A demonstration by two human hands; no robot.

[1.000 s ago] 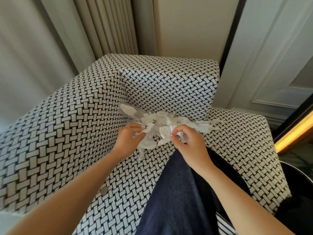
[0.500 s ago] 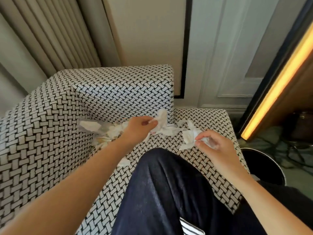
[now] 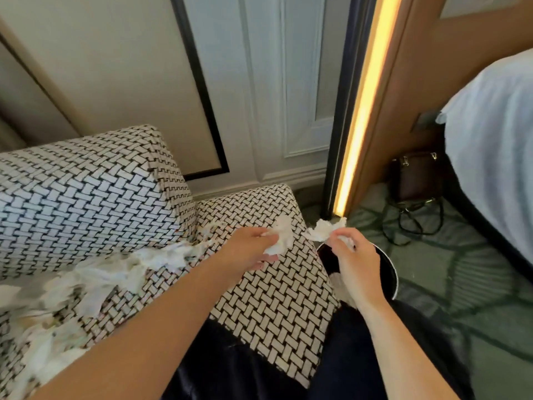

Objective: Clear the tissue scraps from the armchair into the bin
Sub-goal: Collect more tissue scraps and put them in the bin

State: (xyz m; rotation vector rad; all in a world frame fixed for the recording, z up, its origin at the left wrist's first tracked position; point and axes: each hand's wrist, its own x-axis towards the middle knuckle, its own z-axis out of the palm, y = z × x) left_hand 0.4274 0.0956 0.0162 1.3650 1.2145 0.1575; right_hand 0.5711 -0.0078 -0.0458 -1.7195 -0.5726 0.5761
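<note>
Both hands had swung right since a moment before, off the seat and toward the bin [image 3: 392, 280]. Her right hand [image 3: 356, 262] hung over its dark mouth, fingers pinched on a scrap [image 3: 326, 228] sticking up and away from her. Her left hand [image 3: 248, 251] hovered above the armchair [image 3: 271, 298] arm, fingers closed on another wad [image 3: 281, 235]. More tissue [image 3: 95, 280] lay strewn along the seat to the left, blurred. No writing could be read anywhere. A brown bag [image 3: 416, 176] sat on the floor beyond.
</note>
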